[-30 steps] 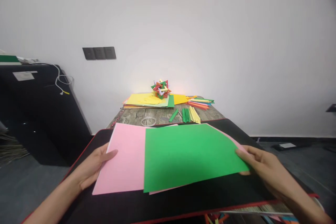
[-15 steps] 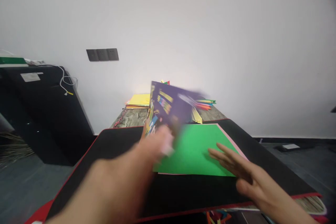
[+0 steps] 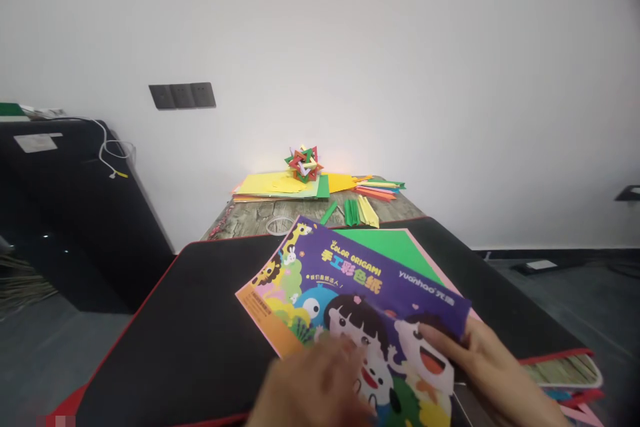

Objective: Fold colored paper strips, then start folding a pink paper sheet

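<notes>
wall (image 3: 400,47): plain white, warm glow low at centre | switches (image 3: 182,95): dark strip of three, left on wall | cabinet (image 3: 65,200): black, left, white cable (image 3: 107,150) draped over its top | floor (image 3: 40,340): grey | table (image 3: 255,217): weathered wood, against wall

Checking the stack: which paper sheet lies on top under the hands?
The printed cover sheet; both the left hand and right hand rest on it, with the green sheet beneath.
</notes>
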Motion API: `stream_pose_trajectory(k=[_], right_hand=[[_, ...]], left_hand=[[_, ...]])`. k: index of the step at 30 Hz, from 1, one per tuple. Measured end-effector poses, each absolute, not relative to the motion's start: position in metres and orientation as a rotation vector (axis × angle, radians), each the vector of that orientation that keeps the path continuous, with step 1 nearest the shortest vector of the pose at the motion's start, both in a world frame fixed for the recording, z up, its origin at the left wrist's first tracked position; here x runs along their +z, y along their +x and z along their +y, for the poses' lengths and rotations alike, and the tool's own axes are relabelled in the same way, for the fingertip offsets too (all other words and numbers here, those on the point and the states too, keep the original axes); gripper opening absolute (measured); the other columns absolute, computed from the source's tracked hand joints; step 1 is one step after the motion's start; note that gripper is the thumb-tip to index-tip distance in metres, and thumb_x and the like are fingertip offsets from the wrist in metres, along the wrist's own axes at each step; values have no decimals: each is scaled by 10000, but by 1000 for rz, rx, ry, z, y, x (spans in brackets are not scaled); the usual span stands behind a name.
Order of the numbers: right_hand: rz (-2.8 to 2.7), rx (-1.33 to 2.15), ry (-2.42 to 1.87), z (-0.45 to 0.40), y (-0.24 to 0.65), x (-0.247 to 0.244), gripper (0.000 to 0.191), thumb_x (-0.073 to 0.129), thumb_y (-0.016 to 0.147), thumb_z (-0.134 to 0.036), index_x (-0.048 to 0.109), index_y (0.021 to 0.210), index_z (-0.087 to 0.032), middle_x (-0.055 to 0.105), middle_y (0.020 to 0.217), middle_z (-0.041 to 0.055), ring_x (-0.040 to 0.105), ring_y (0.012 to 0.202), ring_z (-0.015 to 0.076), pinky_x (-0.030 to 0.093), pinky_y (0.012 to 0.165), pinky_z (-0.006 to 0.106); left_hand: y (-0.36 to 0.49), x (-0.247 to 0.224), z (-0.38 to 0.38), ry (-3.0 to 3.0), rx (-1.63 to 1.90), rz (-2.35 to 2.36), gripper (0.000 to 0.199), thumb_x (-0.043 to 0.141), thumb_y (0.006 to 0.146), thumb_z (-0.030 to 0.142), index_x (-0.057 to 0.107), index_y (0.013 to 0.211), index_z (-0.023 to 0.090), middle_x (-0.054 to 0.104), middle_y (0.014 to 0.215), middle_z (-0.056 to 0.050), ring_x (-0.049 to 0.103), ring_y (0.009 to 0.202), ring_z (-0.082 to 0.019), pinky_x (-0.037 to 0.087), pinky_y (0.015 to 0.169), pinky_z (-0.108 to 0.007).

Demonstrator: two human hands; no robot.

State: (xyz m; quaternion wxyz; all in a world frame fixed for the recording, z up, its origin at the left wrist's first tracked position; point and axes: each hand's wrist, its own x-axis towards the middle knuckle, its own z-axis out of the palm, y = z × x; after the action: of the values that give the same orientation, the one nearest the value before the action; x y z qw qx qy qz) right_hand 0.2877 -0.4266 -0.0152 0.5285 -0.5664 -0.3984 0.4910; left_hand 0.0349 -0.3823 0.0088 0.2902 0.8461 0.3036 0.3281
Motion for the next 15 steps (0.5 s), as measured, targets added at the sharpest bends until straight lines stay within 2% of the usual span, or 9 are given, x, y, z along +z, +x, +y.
stream_pose_trajectory(k=[1,2,3,5,8,10,12,15], right_hand=[[-943,1183,-1341,-424,294,-11,393,699,723,-505,662,942,-180,749,916,104,701,843,311,567,738,401],[-946,1177,-1347,-421,300,-7,398,702,722,-505,660,940,-175,750,902,108,704,822,313,569,723,404],[-960,1153,-1360,-417,305,-1,407,708,715,-510,660,931,-168,750,882,112,705,803,314,570,708,405],[-1019,1059,-1387,-407,313,13,426,735,675,-524,662,884,-160,749,843,114,701,769,310,571,686,402],[-1151,922,-1369,-388,323,40,430,731,668,-549,658,861,-171,740,824,103,689,723,287,572,655,406],[-1258,819,-1324,-374,328,58,396,712,697,-543,658,865,-188,730,822,89,680,735,274,571,654,402],[-1340,684,-1290,-360,333,69,354,720,703,-520,661,856,-206,717,820,68,665,742,249,562,647,373],[-1384,638,-1210,-343,338,69,342,730,710,-487,653,907,-218,711,888,52,655,787,228,548,670,343]], left_hand=[[24,26,-365,2195,979,882,406,715,763,281,652,1161,325,671,1189,-75,613,1114,-354,518,949,-485],[14,41,-345,2163,1044,933,482,680,794,299,577,1265,301,583,1322,-64,491,1261,-347,375,1087,-512],[6,55,-325,2125,1125,1000,583,691,782,309,507,1334,270,503,1407,-61,358,1359,-341,253,1149,-517],[-7,75,-287,2066,1308,1258,736,767,690,329,468,1352,211,469,1434,-94,251,1404,-352,179,1162,-514],[-17,89,-244,2000,1197,1322,784,750,689,367,416,1375,187,537,1356,-155,448,1282,-370,379,1040,-510],[-18,91,-231,1827,1155,1156,771,734,700,399,415,1367,182,644,1209,-151,601,1112,-336,506,888,-446],[-17,88,-228,1686,1184,1024,640,734,693,432,542,1235,151,706,1076,-125,661,987,-295,540,804,-376],[-16,73,-231,1622,1241,963,442,757,663,450,671,959,133,734,992,-91,669,942,-252,528,829,-326]])
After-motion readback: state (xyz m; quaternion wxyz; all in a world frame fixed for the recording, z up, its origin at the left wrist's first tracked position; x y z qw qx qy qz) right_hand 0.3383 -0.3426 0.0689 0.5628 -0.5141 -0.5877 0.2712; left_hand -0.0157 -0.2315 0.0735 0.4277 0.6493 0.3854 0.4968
